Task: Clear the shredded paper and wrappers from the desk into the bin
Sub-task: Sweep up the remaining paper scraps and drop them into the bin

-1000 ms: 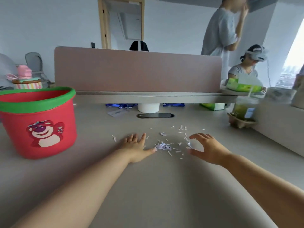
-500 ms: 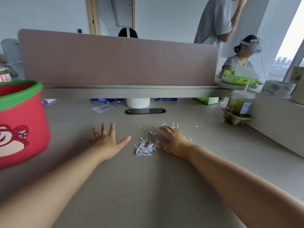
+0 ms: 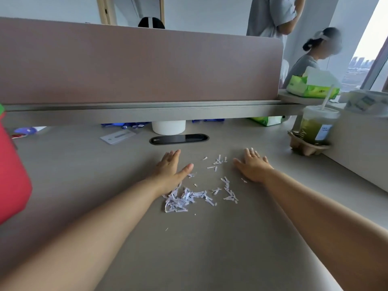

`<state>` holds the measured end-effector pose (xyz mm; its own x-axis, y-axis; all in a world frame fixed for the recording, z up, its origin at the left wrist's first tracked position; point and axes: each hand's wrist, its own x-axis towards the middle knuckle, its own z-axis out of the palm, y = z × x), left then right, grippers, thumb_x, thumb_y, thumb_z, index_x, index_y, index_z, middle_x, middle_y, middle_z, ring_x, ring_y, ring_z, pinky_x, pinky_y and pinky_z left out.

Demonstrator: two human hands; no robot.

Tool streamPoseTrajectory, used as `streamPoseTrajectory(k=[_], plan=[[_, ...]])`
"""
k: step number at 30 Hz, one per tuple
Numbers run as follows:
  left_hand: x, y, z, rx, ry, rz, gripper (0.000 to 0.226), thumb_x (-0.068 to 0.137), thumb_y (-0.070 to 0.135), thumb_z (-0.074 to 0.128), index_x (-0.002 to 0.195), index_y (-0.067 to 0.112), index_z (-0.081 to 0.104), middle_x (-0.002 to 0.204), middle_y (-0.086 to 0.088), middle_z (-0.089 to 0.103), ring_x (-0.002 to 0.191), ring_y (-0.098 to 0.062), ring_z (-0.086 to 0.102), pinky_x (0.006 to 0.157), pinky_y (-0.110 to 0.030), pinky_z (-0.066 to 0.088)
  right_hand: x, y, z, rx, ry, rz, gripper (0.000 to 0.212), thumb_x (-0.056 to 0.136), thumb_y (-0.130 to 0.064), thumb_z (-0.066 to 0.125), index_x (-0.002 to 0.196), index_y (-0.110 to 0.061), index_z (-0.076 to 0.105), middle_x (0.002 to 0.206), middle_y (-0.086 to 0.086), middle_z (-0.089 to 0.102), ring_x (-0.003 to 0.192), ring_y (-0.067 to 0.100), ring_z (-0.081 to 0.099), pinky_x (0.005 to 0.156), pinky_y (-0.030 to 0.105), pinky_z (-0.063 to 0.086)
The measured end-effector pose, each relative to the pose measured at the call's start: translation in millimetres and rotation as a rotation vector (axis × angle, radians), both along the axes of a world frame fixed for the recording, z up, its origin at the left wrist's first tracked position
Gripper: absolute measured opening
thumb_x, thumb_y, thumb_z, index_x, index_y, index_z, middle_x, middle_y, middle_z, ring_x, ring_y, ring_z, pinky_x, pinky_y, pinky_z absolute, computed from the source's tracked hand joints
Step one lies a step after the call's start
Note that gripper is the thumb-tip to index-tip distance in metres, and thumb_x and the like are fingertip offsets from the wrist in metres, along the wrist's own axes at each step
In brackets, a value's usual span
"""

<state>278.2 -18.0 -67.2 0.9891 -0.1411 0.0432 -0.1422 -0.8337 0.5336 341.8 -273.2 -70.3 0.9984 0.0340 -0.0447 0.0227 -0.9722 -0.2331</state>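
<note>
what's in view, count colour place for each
shredded paper: heap plus bits, pale lilac, desk centre
bin: 1, red, far left
desk: 1, grey
divider: 1, pink, behind desk
blue wrappers: several, back under shelf
card: 1, pale, back left
cylinder: 1, white, back centre
cable slot: 1, black, back centre
iced drink: 1, green, right
tissue packs: 2, green, back right
other people: 3, beyond divider
left grip: 1, flat, left of shreds
right grip: 1, flat, right of shreds

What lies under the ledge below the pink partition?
A white cylinder, blue wrappers and a green-and-white packet show under the ledge. Their upper parts and anything farther back are hidden by it.
</note>
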Motion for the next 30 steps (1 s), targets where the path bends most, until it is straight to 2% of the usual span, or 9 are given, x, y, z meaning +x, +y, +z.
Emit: streamPoseTrajectory(k=[3,7,12,16,18,20,24,27,30], plan=[[5,2,-2,-0.148,0.007,0.003,0.066,0.092,0.045,0.038,0.145,0.019,0.007,0.155,-0.006,0.013,0.141,-0.021,0.017,0.116,-0.035,0.016,10,33,3,0.06,0.028,0.226,0.062,0.095,-0.043,0.028,0.144,-0.011,0.008,0.156,0.008,0.007,0.144,0.023,0.008,0.12,0.037,0.007],[0,4,0,-0.397,-0.031,-0.002,0.052,0.094,0.009,0.039,0.142,0.014,0.02,0.144,-0.011,0.04,0.128,-0.019,0.043,0.099,-0.021,0.031,1,77,4,0.153,0.062,0.527,0.047,0.097,-0.028,0.032,0.14,-0.011,0.025,0.154,0.006,0.018,0.143,0.018,0.014,0.119,0.032,0.007],[-6,8,2,-0.402,-0.063,-0.029,0.052,0.088,-0.01,0.031,0.136,0.009,0.029,0.132,-0.013,0.053,0.112,-0.013,0.057,0.079,-0.014,0.04,-44,71,6,0.296,0.082,0.698,0.041,0.095,-0.012,0.038,0.136,-0.008,0.035,0.152,0.005,0.024,0.141,0.013,0.019,0.111,0.018,0.006],[-26,13,5,-0.501,-0.023,-0.113,0.043,0.09,-0.006,0.035,0.125,0.019,0.04,0.121,-0.007,0.061,0.081,0.008,0.064,0.082,-0.029,0.048,-77,53,16,0.47,0.209,0.695,0.033,0.094,-0.005,0.039,0.125,-0.007,0.051,0.139,-0.001,0.044,0.13,0.008,0.038,0.111,0.019,0.023],[-34,17,6,-0.445,-0.095,-0.119,0.041,0.089,-0.005,0.036,0.121,0.019,0.043,0.124,-0.008,0.059,0.095,-0.001,0.063,0.089,-0.025,0.045,-86,46,22,0.654,0.22,0.596,0.031,0.093,-0.004,0.04,0.119,-0.006,0.056,0.13,0.008,0.055,0.122,0.016,0.051,0.109,0.027,0.034],[-31,20,10,-0.22,-0.191,-0.098,0.041,0.09,0.003,0.042,0.13,0.012,0.04,0.139,-0.008,0.047,0.123,-0.013,0.048,0.101,-0.023,0.035,-88,40,24,0.702,0.117,0.488,0.031,0.093,-0.006,0.042,0.119,-0.01,0.057,0.127,0.012,0.059,0.117,0.021,0.055,0.106,0.031,0.039],[-12,2,13,0.187,-0.023,-0.163,0.055,0.097,0.028,0.033,0.145,0.013,0.011,0.157,-0.004,0.002,0.144,-0.018,-0.004,0.116,-0.033,0.003,-85,30,17,0.386,-0.031,0.364,0.037,0.093,-0.021,0.046,0.13,-0.016,0.046,0.14,0.005,0.046,0.128,0.018,0.044,0.107,0.025,0.03],[-6,-16,7,0.355,0.049,-0.16,0.054,0.098,0.035,0.025,0.145,0.016,0.007,0.156,-0.007,-0.004,0.143,-0.025,-0.007,0.117,-0.039,0.0,-93,21,12,0.285,-0.05,0.411,0.045,0.092,-0.023,0.048,0.135,-0.014,0.037,0.147,0.004,0.035,0.135,0.016,0.033,0.108,0.019,0.021],[-14,-19,4,0.24,0.051,-0.237,0.048,0.098,0.03,0.027,0.144,0.017,0.018,0.156,-0.009,0.009,0.144,-0.022,0.004,0.116,-0.032,0.004,-105,14,13,0.513,-0.023,0.433,0.04,0.092,-0.014,0.047,0.132,-0.018,0.042,0.131,0.002,0.051,0.126,0.013,0.045,0.099,0.015,0.032]])
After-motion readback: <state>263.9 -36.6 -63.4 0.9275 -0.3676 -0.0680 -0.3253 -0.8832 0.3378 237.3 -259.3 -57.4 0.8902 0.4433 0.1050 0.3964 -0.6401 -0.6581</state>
